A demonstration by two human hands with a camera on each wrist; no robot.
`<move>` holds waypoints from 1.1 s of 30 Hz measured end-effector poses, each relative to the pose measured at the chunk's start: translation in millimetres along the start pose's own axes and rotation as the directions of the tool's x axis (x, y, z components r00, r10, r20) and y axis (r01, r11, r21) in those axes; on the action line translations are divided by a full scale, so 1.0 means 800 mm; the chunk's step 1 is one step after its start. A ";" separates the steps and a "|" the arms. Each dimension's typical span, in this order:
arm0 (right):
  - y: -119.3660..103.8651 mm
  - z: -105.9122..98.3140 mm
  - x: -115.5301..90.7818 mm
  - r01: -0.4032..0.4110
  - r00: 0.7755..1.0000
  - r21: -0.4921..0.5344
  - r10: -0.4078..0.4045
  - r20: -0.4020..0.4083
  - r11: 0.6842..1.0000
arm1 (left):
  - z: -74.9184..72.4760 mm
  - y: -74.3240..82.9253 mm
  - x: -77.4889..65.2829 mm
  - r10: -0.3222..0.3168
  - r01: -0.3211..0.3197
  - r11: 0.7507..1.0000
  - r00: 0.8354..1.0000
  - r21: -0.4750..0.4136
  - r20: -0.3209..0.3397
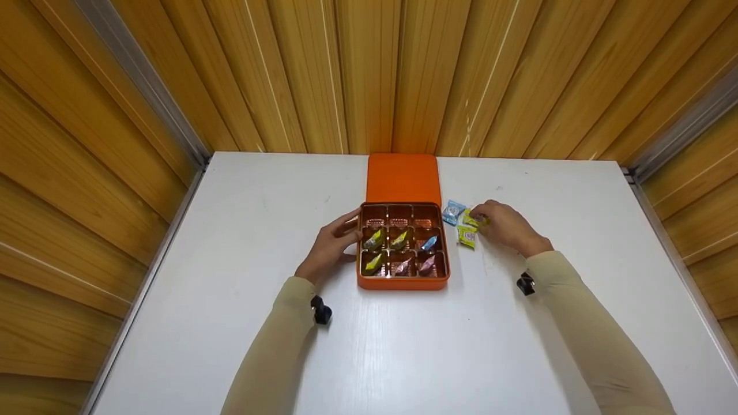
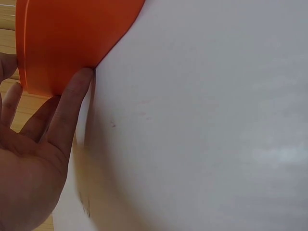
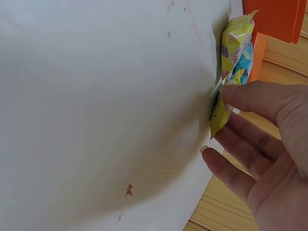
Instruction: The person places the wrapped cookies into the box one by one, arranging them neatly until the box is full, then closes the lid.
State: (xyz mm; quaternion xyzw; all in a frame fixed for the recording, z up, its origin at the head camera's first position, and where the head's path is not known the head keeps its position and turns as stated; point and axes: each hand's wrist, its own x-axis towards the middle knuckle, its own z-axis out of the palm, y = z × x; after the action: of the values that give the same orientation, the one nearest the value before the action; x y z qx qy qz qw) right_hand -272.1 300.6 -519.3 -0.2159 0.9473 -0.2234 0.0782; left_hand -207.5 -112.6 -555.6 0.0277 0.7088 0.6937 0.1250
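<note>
An orange tin (image 1: 403,283) with a divided insert stands on the white table, three compartments across and three deep. Wrapped sweets lie in its middle and front rows: yellow-green (image 1: 374,264), pink (image 1: 427,265) and blue (image 1: 429,242) ones. My left hand (image 1: 328,248) rests its extended fingers against the tin's left side. To the right of the tin, my right hand (image 1: 510,227) pinches a yellow wrapped sweet (image 3: 220,115) between thumb and fingers, close over the table. Beside it lie another yellow sweet (image 1: 467,237) and a blue sweet (image 1: 453,211).
The orange lid (image 1: 402,177) lies directly behind the tin, near the table's back edge. Wood-patterned panels (image 1: 323,75) rise behind the white table (image 1: 403,351) and on both sides.
</note>
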 end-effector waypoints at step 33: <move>0.003 0.001 -0.001 -0.037 0.999 -0.072 0.036 -0.014 0.997 | -0.001 -0.001 0.001 0.010 -0.010 1.000 1.000 -0.009 0.019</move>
State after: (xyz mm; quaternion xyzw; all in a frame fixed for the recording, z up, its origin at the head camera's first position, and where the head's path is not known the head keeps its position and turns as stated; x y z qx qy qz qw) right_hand -271.8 302.3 -521.2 -0.1997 0.9590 -0.1889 0.0685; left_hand -208.1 -113.0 -556.2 0.0375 0.7045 0.6970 0.1286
